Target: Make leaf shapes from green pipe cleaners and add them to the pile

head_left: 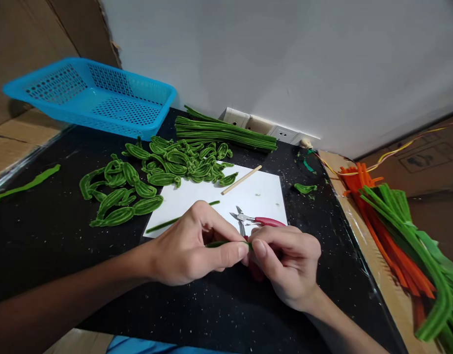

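Both hands met low over the black worktop (pixel 175 309), with a fuzzy green strip (pixel 216 243) between them. The left hand (pixel 197 246) was closed, thumb and forefinger pinching the strip, most of which its fingers hid; the right hand (pixel 293 260) was closed on the end, its fingertips touching or nearly touching the left ones. Done well, such work seemed to want one pinch as a fixed anchor and the other making small, firm bends, so that the strip turned just at the fingertips and not farther along. A light grip would likely have kept the fuzz from flattening, and soft skin needed care near any bare end. The pliers (pixel 240 216) lay at twelve o'clock from the hands, jaws open and partly under the fingers, so low wrist movements risked nudging them. Beyond, also at twelve, a wooden stick (pixel 241 180) rested on the white sheet (pixel 267 189). At ten to eleven o'clock lay the looped green pieces (pixel 177 158), whose outlines offered a handy check for even shape.
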### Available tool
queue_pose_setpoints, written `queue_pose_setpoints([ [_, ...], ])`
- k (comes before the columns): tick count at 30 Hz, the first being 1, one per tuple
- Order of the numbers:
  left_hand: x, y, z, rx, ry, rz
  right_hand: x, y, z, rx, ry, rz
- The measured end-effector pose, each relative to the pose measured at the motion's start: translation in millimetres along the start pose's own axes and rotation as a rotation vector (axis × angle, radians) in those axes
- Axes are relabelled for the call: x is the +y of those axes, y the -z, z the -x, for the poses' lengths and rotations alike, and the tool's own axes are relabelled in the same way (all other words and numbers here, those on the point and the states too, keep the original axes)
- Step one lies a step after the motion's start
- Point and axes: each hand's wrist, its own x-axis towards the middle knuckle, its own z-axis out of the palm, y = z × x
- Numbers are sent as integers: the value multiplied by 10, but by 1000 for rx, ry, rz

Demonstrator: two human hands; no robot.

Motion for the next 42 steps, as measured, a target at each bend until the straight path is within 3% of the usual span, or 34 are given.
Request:
queue_pose_setpoints([
  [5,-100,-44,-6,148,-438,-546,52,-95,38,71,-330,-292],
  [7,-184,-48,-19,222,-699,-809,84,-119,36,60,-450,-447],
  [9,-242,-46,-30,260,-828,-955,94,-108,22,19,-513,-497],
  [11,-250,-50,-35,264,-802,-934,80,-61,3,-31,-518,-414],
  [16,-142,-82,-21,155,-346,-575,26,82,-24,-46,-277,-56],
  [18,-141,-79,-22,151,-274,-574,22,107,-36,-35,-206,32],
  [20,-187,-61,-31,191,-337,-676,26,117,-55,-62,-244,53],
  [24,-315,-5,-47,217,-620,-1021,59,125,-82,-106,-359,-8],
  [31,-368,-33,-50,269,-663,-970,66,87,-67,-88,-370,-105],
  [35,-380,-29,-50,266,-747,-1099,43,34,-91,-33,-414,-166],
  [38,-353,-44,-56,275,-720,-1056,53,29,-107,0,-383,-154],
  [42,-285,-97,-64,308,-451,-779,88,88,-102,-34,-362,-103],
])
